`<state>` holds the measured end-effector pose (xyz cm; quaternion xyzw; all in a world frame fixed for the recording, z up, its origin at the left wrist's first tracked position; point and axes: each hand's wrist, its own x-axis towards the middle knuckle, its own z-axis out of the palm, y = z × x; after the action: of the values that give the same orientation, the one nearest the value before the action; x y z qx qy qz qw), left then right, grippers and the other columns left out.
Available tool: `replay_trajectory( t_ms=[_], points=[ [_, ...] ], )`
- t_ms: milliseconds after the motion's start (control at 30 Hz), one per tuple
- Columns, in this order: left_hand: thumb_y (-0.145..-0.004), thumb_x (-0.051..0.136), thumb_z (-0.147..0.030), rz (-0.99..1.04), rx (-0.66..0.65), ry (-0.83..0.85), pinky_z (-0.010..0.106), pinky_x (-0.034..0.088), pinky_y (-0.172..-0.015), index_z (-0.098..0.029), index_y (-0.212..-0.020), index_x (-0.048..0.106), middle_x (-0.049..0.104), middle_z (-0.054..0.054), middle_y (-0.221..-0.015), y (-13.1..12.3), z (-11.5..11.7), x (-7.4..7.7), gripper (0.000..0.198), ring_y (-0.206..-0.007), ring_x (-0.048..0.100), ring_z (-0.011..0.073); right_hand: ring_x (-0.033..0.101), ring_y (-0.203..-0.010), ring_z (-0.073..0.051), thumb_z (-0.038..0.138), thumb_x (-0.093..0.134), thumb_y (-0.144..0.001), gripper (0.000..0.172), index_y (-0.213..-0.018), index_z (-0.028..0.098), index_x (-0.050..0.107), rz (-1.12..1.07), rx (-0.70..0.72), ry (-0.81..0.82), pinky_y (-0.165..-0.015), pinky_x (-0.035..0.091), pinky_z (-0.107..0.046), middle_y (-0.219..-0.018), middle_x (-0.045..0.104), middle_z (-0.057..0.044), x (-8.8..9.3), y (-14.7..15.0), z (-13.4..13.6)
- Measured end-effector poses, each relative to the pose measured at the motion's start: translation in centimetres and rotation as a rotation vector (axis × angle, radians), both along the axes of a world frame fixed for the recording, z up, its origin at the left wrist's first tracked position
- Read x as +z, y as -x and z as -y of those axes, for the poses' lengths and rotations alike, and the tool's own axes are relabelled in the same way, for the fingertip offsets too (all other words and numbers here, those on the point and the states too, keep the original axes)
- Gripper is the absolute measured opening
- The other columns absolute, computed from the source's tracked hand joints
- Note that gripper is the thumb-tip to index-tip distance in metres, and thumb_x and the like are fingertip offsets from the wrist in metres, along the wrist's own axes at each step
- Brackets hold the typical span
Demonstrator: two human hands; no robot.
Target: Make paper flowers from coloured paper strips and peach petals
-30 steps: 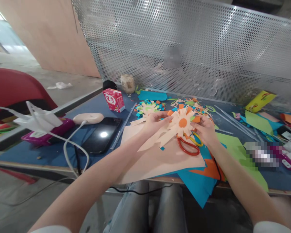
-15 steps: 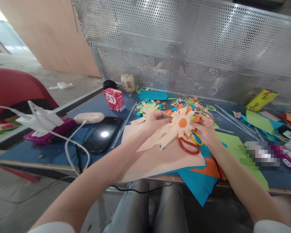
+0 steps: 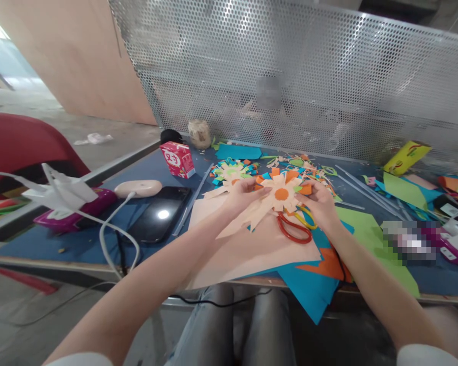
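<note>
A paper flower [image 3: 281, 193] with peach and orange petals and an orange centre is held between my two hands. My left hand [image 3: 245, 194] pinches its left edge. On the right side, my right hand [image 3: 317, 199] grips an orange petal. Below the flower, scissors with red and yellow handles [image 3: 294, 230] rest on peach paper sheets [image 3: 248, 256]. Behind my left hand lies a second flower [image 3: 232, 172] in blue, green and peach.
Paper scraps [image 3: 305, 165] lie behind the flower. To the left are a black phone [image 3: 160, 213], a pink box [image 3: 177, 159] and white cables. Green paper [image 3: 370, 234], plastic strips and a yellow packet [image 3: 407, 157] are at the right. A perforated metal screen [image 3: 309, 76] stands behind.
The paper flower has tilted back and lowered slightly, showing more orange petals at its top. My left fingers have moved over its left edge. The whole view has shifted slightly.
</note>
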<state>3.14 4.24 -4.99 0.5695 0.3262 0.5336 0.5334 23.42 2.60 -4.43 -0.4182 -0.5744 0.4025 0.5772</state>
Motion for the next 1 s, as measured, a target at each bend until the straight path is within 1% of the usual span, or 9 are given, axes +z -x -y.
replay_trajectory(
  t_ms=[67, 233, 367, 500, 600, 700, 767, 867, 1000],
  points=[
    [-0.051, 0.079, -0.042, 0.004, 0.033, -0.037, 0.026, 0.048, -0.067, -0.015, -0.069, 0.068, 0.068, 0.001, -0.071, 0.0, -0.1, -0.1, 0.034, -0.068, 0.061, 0.0136, 0.054, -0.058, -0.010, 0.025, 0.076, -0.052, 0.033, -0.077, 0.023, 0.054, 0.008, 0.011, 0.000, -0.053, 0.045, -0.024, -0.071, 0.057, 0.005, 0.1, 0.1, 0.1],
    [-0.049, 0.080, -0.040, 0.046, 0.012, -0.050, 0.024, 0.048, -0.065, -0.016, -0.065, 0.065, 0.065, -0.002, -0.068, 0.0, 0.4, 0.1, 0.032, -0.064, 0.058, 0.0108, 0.053, -0.058, -0.011, 0.027, 0.076, -0.052, 0.034, -0.077, 0.023, 0.052, 0.019, 0.005, 0.010, -0.054, 0.044, -0.024, -0.071, 0.057, 0.005, 0.5, 0.3, 0.5],
    [-0.050, 0.080, -0.037, 0.073, 0.050, -0.017, 0.023, 0.048, -0.062, -0.017, -0.066, 0.065, 0.063, -0.002, -0.064, 0.1, 0.9, 0.5, 0.029, -0.061, 0.057, 0.0102, 0.052, -0.058, -0.010, 0.027, 0.075, -0.054, 0.033, -0.078, 0.024, 0.053, 0.015, 0.016, -0.003, -0.053, 0.044, -0.024, -0.073, 0.056, 0.004, 0.6, 0.5, 0.7],
    [-0.053, 0.079, -0.034, 0.057, 0.101, -0.053, 0.024, 0.048, -0.065, -0.017, -0.070, 0.066, 0.064, 0.000, -0.071, 0.4, 0.7, 0.4, 0.028, -0.067, 0.058, 0.0118, 0.051, -0.058, -0.011, 0.025, 0.075, -0.052, 0.033, -0.078, 0.024, 0.053, 0.022, 0.010, 0.010, -0.050, 0.043, -0.024, -0.075, 0.057, 0.003, 0.7, 0.7, 0.9],
    [-0.056, 0.077, -0.033, 0.029, 0.140, -0.097, 0.023, 0.046, -0.064, -0.017, -0.071, 0.066, 0.064, 0.000, -0.074, 0.6, 0.6, 0.2, 0.025, -0.067, 0.056, 0.0105, 0.055, -0.065, -0.012, 0.024, 0.075, -0.051, 0.040, -0.084, 0.025, 0.053, -0.040, 0.033, 0.010, -0.055, 0.046, -0.024, -0.082, 0.060, 0.002, 0.6, 0.8, 0.8],
    [-0.057, 0.075, -0.035, 0.008, 0.110, -0.062, 0.021, 0.043, -0.057, -0.017, -0.071, 0.065, 0.062, -0.001, -0.069, 0.6, 0.7, 0.3, 0.025, -0.060, 0.053, 0.0093, 0.058, -0.068, -0.014, 0.023, 0.073, -0.053, 0.045, -0.094, 0.026, 0.055, -0.081, 0.087, 0.057, -0.061, 0.047, -0.027, -0.081, 0.062, 0.002, 0.3, 0.9, 0.6],
    [-0.055, 0.076, -0.036, 0.010, 0.084, -0.031, 0.021, 0.043, -0.056, -0.017, -0.068, 0.064, 0.060, -0.001, -0.066, 0.4, 0.9, 0.4, 0.026, -0.059, 0.052, 0.0093, 0.058, -0.067, -0.014, 0.024, 0.072, -0.054, 0.040, -0.091, 0.025, 0.059, -0.085, 0.105, 0.088, -0.063, 0.047, -0.028, -0.077, 0.063, 0.003, 0.1, 0.9, 0.5],
    [-0.054, 0.076, -0.037, 0.031, 0.083, 0.022, 0.020, 0.041, -0.055, -0.017, -0.065, 0.062, 0.058, -0.002, -0.063, -0.1, 1.1, 0.5, 0.028, -0.057, 0.051, 0.0083, 0.056, -0.062, -0.013, 0.025, 0.071, -0.056, 0.030, -0.084, 0.024, 0.061, -0.083, 0.091, 0.091, -0.059, 0.045, -0.027, -0.073, 0.061, 0.003, -0.1, 0.8, 0.4],
    [-0.050, 0.077, -0.039, 0.021, 0.121, 0.076, 0.021, 0.040, -0.052, -0.017, -0.061, 0.059, 0.056, -0.003, -0.060, -0.5, 1.3, 0.5, 0.031, -0.055, 0.048, 0.0084, 0.056, -0.063, -0.014, 0.025, 0.072, -0.054, 0.030, -0.083, 0.025, 0.063, -0.062, 0.059, 0.065, -0.061, 0.046, -0.028, -0.073, 0.062, 0.004, 0.0, 0.6, 0.5]
  ],
)
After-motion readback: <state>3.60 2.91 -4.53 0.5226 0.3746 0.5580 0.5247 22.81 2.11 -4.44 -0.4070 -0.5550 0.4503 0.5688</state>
